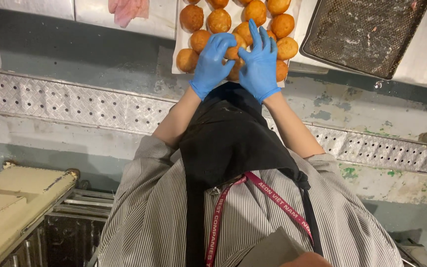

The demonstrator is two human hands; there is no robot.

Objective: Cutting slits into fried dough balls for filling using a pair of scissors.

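Both gloved hands work at the near rows of golden fried buns (219, 21) on a white sheet (180, 52). The left hand (212, 60) curls its grip around one bun (233, 51); the right hand (259, 62) lies flat beside it, fingers spread, its grip wide and holding nothing. Just under the grips the sheet overhangs the desk (423, 64) edge, so a nudged bun could well roll off to the floor. Right of the grips sits an empty dark baking tray (362, 34). Below, worn paint and a studded metal strip (75, 104).
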